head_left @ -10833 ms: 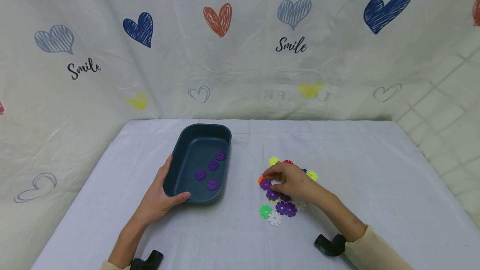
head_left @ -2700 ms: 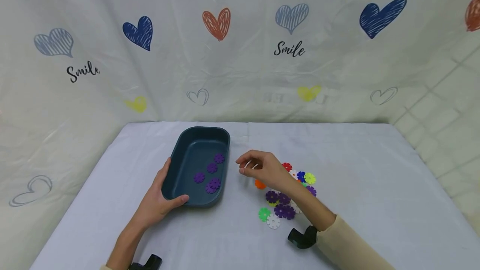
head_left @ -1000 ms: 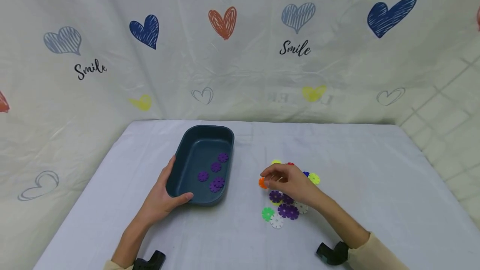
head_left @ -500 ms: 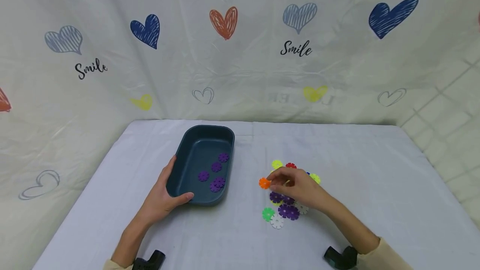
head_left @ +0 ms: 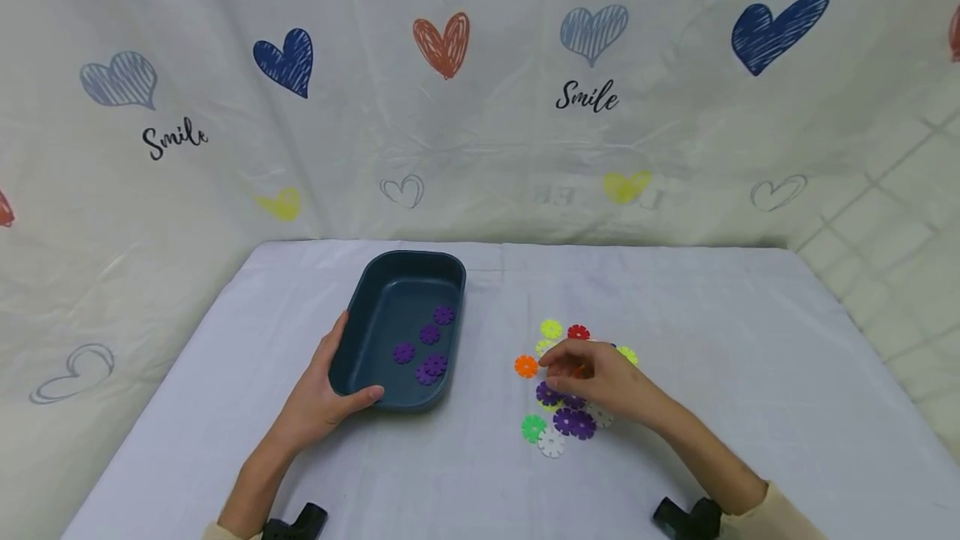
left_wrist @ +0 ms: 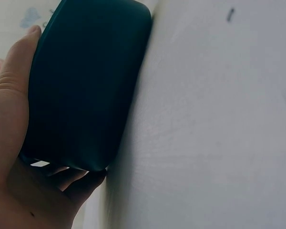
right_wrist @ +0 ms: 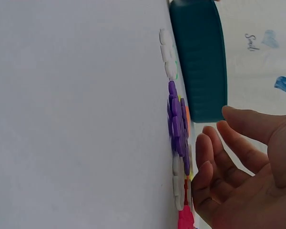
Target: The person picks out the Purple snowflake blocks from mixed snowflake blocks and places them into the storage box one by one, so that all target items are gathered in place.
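Observation:
My left hand (head_left: 322, 394) grips the near left corner of a dark teal tray (head_left: 382, 307), thumb over the rim and fingers along the outer wall; the left wrist view shows the tray's outer side (left_wrist: 86, 86). Several purple notched plastic discs (head_left: 403, 352) lie in the tray, two overlapping. My right hand (head_left: 609, 377) hovers over a loose pile of such discs, fingers bent and thumb apart. Nothing shows between them in the right wrist view. Beside its fingertips lies an orange disc (head_left: 527, 366); purple discs (head_left: 564, 421) lie just nearer. The hand hides part of the pile.
Around the pile's edge lie a yellow disc (head_left: 551, 329), a red disc (head_left: 578, 332), a green disc (head_left: 533, 428) and a white disc (head_left: 551, 442). A white cloth covers the table (head_left: 720, 332). Behind it hangs a sheet with printed hearts (head_left: 442, 44).
Compared with the oldest frame, another purple disc lies in the tray and the one by the orange disc is gone. Lately my right hand has drawn slightly right, uncovering the orange, yellow and red discs.

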The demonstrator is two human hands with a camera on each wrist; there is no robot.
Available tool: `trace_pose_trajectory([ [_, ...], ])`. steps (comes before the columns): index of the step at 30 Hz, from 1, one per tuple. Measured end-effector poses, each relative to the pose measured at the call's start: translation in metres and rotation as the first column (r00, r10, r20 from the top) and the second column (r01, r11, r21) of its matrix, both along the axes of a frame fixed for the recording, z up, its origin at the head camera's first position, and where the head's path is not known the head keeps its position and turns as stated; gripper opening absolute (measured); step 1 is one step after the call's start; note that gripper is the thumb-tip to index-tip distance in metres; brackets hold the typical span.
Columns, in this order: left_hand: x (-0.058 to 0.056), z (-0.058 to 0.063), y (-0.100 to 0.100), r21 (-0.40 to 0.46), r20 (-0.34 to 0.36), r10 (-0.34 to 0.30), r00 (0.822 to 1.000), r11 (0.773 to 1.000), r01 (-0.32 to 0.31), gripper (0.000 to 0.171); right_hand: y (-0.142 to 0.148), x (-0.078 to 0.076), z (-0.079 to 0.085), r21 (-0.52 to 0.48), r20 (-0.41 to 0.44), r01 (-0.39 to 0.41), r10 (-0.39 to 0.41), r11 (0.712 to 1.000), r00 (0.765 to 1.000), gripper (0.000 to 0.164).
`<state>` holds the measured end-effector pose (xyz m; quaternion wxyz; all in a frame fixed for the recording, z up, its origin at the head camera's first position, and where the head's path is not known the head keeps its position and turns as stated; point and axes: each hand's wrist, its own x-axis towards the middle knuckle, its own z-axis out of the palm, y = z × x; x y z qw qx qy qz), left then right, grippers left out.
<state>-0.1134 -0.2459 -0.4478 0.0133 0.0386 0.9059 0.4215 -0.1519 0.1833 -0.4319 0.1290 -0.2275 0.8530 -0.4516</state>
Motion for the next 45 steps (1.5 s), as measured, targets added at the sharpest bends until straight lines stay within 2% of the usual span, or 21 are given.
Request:
trace_pose_trajectory([
  [7,0.0019,0.0001,-0.0004,0.017,0.001,0.004,1.000,1.000,-0.004,0.122,0.0021,0.0014,-0.0006,0.000,-0.004,-0.018,0.018,1.000,1.000,0.021],
  [16,0.0001,-0.0007,0.0010,0.024,-0.010,-0.001,1.000,1.000,0.001,0.122,0.0072,0.0035,-0.0006,0.070,-0.025,0.023,-0.021,0.997,0.999,0.021],
  [31,0.0015,0.0014,0.0019,0.017,-0.004,-0.005,1.000,1.000,0.005,0.122,0.0023,0.0069,-0.0040,0.099,-0.064,-0.058,0.065,0.993,0.996,0.031],
  [45,0.0008,0.0013,0.0015,0.012,-0.010,-0.008,1.000,1.000,0.008,0.123,-0.0019,0.0056,-0.0054,0.174,-0.109,-0.035,0.054,0.984,0.993,0.026],
])
